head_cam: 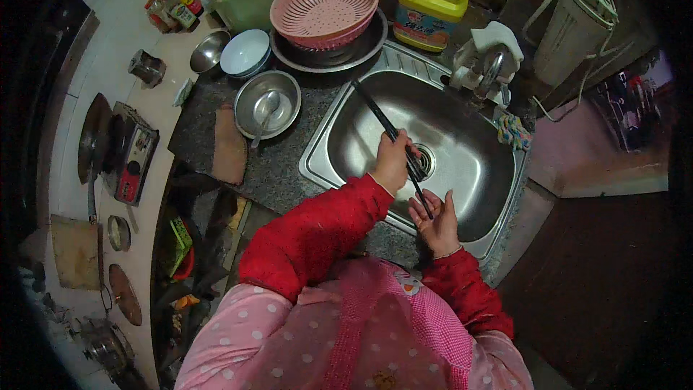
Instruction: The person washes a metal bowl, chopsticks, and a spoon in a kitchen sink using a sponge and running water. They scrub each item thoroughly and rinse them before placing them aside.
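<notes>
My left hand (391, 163) is closed around a bundle of black chopsticks (379, 112) above the stainless steel sink (361, 135). The bundle slants from the sink's far left rim down towards my right hand (439, 226). That hand is palm up with its fingers apart, just over the near rim. One chopstick's lower end crosses its fingers; whether it touches them I cannot tell. Below the bundle lies the drain (426, 162), partly hidden by my left hand and the chopsticks.
Left of the sink sits a steel bowl (244, 98) with a spoon (265, 116), beside a brown cloth (229, 146). Behind are white bowls (245, 52), a pink colander (325, 2) on a metal basin (373, 49), and a yellow detergent jug (429, 13). The faucet (491, 71) stands at back right.
</notes>
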Available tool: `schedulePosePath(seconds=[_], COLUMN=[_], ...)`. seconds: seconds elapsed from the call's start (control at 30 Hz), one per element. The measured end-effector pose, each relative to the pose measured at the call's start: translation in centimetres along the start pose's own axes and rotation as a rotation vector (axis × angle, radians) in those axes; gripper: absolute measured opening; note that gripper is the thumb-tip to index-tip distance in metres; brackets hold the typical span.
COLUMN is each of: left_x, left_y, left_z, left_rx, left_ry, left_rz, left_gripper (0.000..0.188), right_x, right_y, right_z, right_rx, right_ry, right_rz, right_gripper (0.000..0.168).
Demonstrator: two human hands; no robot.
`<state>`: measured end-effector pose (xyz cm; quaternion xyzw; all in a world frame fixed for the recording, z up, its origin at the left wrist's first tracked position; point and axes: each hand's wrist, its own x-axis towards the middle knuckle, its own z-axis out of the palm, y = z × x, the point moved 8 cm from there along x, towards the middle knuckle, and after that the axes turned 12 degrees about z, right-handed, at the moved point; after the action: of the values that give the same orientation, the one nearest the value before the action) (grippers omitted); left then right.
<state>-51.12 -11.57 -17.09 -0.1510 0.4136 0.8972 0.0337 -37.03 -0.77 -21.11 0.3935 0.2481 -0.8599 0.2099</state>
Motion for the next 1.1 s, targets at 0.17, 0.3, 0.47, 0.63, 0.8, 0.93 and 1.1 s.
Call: schedulePosePath(seconds=[0.17,0.3,0.47,0.63,0.8,0.93,1.1], left_x=[-4.7,-4.3,-6.1,-6.7,-3.1,1.6,4.6], left_y=[-4.9,-1.1,-1.4,0.4,7.9,12.8,14.7], left_z=[1.0,0.5,-0.1,-1.5,-11.0,-17.7,-19.6], left_rx=[0.169,0.291,0.613,0.936,0.205,-0.062,-0.224], left_ry=[-0.131,-0.095,-0.473,-0.718,0.027,0.363,0.386], left_rz=[-0.031,-0.108,-0.204,0.117,-0.088,0.078,0.19], left_gripper=[0.018,0.015,0.025,0.048,0.035,0.037,0.042], right_x=[1.1,-1.2,-0.8,3.7,4.3,5.4,5.5], right_y=[-1.9,-3.2,-2.9,-1.4,-1.7,-1.2,0.6], right_z=[4.5,5.3,8.3,8.1,7.5,6.7,6.8], right_rx=[0.156,-0.395,-0.599,-0.423,-0.242,-0.269,-0.264], right_ry=[-0.151,0.002,-0.211,-0.202,-0.115,-0.113,-0.139], right_rz=[-0.283,-0.293,-0.168,-0.099,-0.007,0.05,0.047], right_gripper=[0.044,0.033,0.041,0.03,0.012,0.014,0.013])
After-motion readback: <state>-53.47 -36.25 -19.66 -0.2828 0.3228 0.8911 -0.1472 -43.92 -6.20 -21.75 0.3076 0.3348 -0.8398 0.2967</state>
